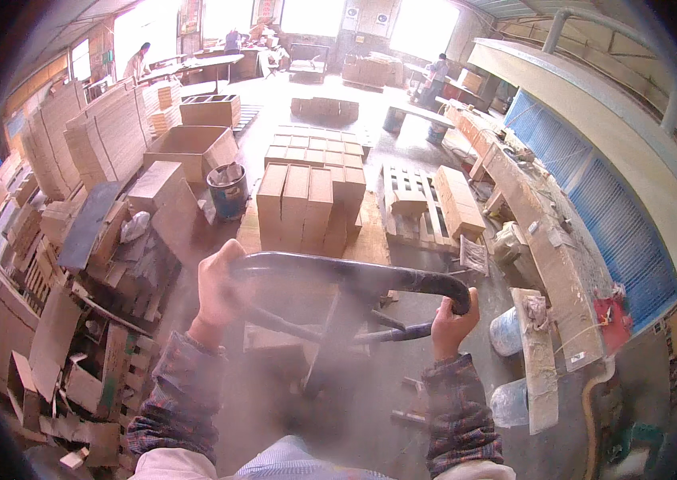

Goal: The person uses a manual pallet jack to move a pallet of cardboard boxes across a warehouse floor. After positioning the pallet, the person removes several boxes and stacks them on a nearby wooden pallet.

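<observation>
Both my hands grip the black loop handle [346,270] of what looks like a pallet jack. My left hand [215,290] closes round the handle's left corner. At the bent right corner, the fingers of my right hand [455,326] wrap the bar. A shaft drops from the middle of the loop toward my body, its lower end smeared and hazy. Just beyond the handle, cardboard boxes [298,200] stand in rows on a flat board or pallet [370,232].
Scrap cardboard [106,376] and stacked flat cartons [106,136] crowd the left. A blue drum [229,196] stands beside the boxes. To the right are a wooden pallet [418,204], a long littered bench [546,232] and white buckets [506,332]. People work at far tables.
</observation>
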A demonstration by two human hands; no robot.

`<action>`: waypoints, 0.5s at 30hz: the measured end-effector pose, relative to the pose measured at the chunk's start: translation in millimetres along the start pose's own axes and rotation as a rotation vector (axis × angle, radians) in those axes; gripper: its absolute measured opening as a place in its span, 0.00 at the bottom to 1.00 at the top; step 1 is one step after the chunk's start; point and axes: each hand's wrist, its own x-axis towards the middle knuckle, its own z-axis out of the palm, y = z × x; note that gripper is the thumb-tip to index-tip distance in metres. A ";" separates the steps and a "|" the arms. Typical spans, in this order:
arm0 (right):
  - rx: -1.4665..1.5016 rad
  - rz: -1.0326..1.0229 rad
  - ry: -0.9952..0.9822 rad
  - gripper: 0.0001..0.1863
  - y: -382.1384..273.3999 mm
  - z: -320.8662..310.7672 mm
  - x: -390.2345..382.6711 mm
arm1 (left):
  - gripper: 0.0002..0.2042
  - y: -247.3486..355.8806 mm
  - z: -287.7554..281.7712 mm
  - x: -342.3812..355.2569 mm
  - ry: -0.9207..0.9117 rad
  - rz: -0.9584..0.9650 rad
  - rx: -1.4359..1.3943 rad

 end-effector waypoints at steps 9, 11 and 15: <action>-0.029 -0.001 -0.061 0.08 46.1 87.6 80.9 | 0.13 -53.3 56.8 86.9 -0.017 -0.124 0.091; 0.069 0.034 -0.116 0.09 43.4 106.6 96.3 | 0.13 -67.7 67.4 106.7 -0.034 -0.167 0.063; 0.159 0.116 -0.208 0.08 45.7 143.6 128.9 | 0.12 -103.2 90.1 143.0 -0.041 -0.206 0.037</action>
